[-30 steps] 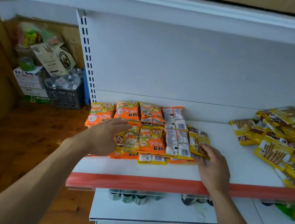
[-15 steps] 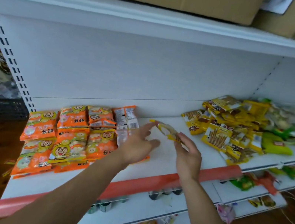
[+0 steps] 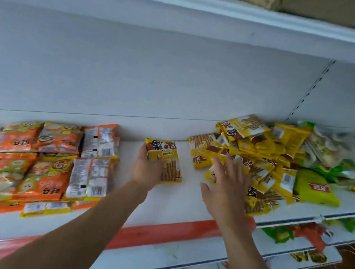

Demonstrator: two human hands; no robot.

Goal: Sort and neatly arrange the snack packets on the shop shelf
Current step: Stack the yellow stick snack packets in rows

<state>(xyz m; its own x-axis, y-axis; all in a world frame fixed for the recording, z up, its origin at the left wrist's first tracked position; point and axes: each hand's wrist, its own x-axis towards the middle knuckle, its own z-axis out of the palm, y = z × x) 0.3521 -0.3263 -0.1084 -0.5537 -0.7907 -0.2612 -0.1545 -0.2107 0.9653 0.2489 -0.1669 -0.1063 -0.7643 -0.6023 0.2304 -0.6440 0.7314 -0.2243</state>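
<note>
White shop shelf (image 3: 185,196), carrying three groups along its board. At the left, orange packets (image 3: 47,173) are lying flat in overlapping rows, some showing their barcoded backs. In the bare middle a single yellow packet (image 3: 164,160) is lying lengthwise, apart from both neighbours. At the right, a heap of yellow packets (image 3: 261,162) is sprawling untidily, with a green packet (image 3: 315,190) lying just beside it and pale bags (image 3: 338,149) piling behind. A red strip (image 3: 167,231) is running along the front edge.
</note>
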